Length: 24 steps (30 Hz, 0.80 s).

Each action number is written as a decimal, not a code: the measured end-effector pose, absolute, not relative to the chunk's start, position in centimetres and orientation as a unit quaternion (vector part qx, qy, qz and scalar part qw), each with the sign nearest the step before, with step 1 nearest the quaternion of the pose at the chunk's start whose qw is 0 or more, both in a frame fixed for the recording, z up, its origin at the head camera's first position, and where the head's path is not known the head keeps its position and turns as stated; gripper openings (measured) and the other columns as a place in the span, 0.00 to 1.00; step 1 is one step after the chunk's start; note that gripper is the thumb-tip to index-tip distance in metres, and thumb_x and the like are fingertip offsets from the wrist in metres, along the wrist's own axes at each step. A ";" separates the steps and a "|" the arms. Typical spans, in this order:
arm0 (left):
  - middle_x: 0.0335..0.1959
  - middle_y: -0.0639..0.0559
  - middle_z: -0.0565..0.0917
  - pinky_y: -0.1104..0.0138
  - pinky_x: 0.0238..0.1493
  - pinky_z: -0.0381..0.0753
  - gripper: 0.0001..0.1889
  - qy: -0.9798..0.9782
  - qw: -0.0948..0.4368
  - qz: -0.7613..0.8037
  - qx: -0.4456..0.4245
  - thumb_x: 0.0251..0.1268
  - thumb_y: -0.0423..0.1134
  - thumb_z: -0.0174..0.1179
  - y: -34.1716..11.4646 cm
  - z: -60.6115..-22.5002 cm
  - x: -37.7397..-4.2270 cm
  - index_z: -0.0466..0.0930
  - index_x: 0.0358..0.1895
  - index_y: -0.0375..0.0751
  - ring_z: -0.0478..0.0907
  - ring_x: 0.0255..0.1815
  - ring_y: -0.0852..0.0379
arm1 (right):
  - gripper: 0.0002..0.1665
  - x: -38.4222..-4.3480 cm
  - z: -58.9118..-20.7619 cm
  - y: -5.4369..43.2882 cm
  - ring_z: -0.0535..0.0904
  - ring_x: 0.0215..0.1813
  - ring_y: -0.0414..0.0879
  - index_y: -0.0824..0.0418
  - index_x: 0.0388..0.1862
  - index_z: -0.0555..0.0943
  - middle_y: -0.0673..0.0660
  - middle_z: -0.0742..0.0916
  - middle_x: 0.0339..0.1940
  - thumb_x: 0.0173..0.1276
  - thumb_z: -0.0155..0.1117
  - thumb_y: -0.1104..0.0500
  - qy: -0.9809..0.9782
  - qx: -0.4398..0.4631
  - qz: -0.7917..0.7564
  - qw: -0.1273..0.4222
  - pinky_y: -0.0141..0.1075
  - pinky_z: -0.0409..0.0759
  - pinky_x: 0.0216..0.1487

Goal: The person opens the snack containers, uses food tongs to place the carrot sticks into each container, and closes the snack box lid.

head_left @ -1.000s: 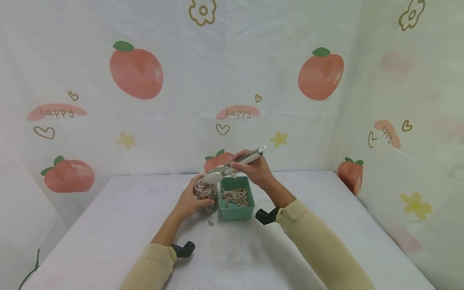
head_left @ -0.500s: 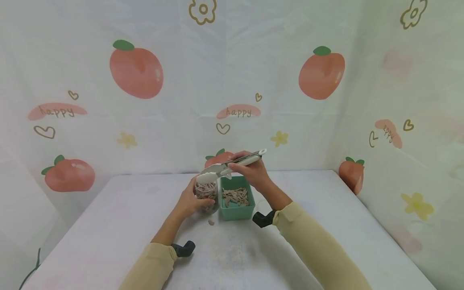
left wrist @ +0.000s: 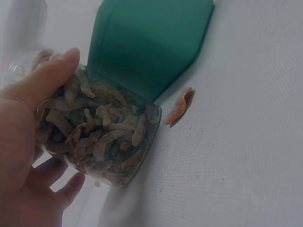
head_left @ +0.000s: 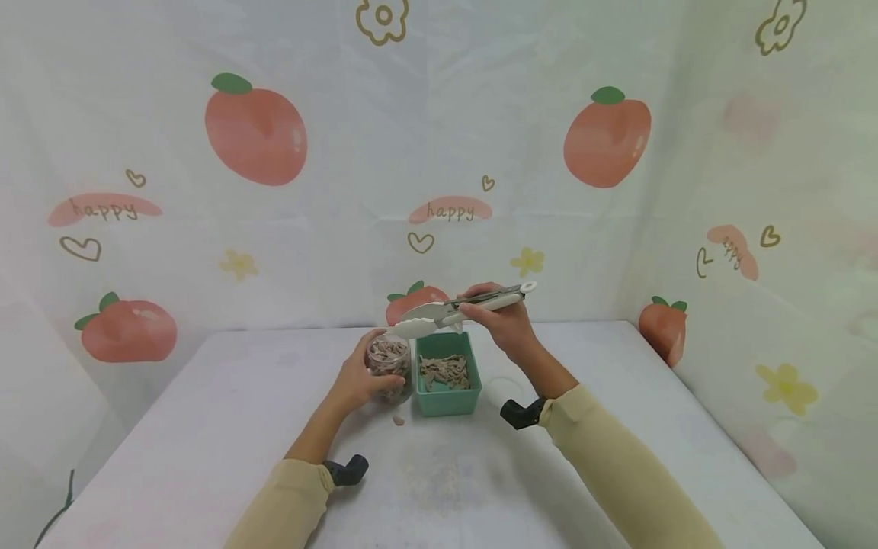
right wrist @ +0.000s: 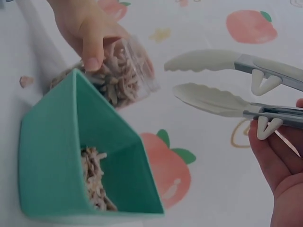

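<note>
My left hand (head_left: 354,383) grips a clear jar (head_left: 398,393) from its left side, thumb across the front. The jar is packed with greyish-brown dried strips (left wrist: 109,125), and its mouth is uncovered. My right hand (head_left: 506,326) holds pale grey tongs (right wrist: 208,60) by the handles, above the table. Their two scalloped heads stand apart with nothing between them, up and to the right of the jar's mouth. Directly right of the jar sits a teal box (head_left: 446,404), the tongs passing over its far end. More of the same strips (head_left: 446,372) lie in the box.
One loose strip (left wrist: 179,106) lies on the white table (head_left: 315,518) in front of the jar. A pale round disc (head_left: 504,390) rests right of the box, partly behind the wrist camera (head_left: 523,413). A fruit-printed backdrop (head_left: 329,244) rises behind the table's far edge.
The tongs were over the jar's mouth; they have drawn away to the right with my right hand, leaving the mouth in view. My left hand and the jar stay in place.
</note>
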<state>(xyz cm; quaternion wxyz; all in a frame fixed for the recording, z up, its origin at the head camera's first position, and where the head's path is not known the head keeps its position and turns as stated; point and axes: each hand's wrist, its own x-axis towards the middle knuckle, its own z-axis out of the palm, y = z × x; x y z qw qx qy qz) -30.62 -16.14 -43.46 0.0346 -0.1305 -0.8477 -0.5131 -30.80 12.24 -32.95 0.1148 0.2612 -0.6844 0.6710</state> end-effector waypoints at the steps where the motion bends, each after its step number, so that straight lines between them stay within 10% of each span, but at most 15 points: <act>1: 0.69 0.39 0.65 0.43 0.65 0.62 0.53 -0.848 0.035 -0.513 -0.131 0.45 0.49 0.78 -16.2 -43.5 -30.6 0.53 0.75 0.56 0.62 0.69 0.40 | 0.16 -30.7 -33.1 12.4 0.84 0.45 0.48 0.73 0.46 0.79 0.65 0.86 0.42 0.63 0.69 0.66 -0.686 0.257 0.671 0.114 0.38 0.80 0.49; 24: 0.67 0.38 0.65 0.43 0.63 0.63 0.53 -0.849 0.041 -0.511 -0.128 0.44 0.48 0.78 -16.1 -43.4 -30.6 0.54 0.74 0.57 0.63 0.67 0.39 | 0.22 -30.8 -36.0 17.4 0.79 0.57 0.61 0.75 0.55 0.72 0.72 0.81 0.55 0.64 0.66 0.68 -0.711 0.224 0.664 0.057 0.34 0.77 0.53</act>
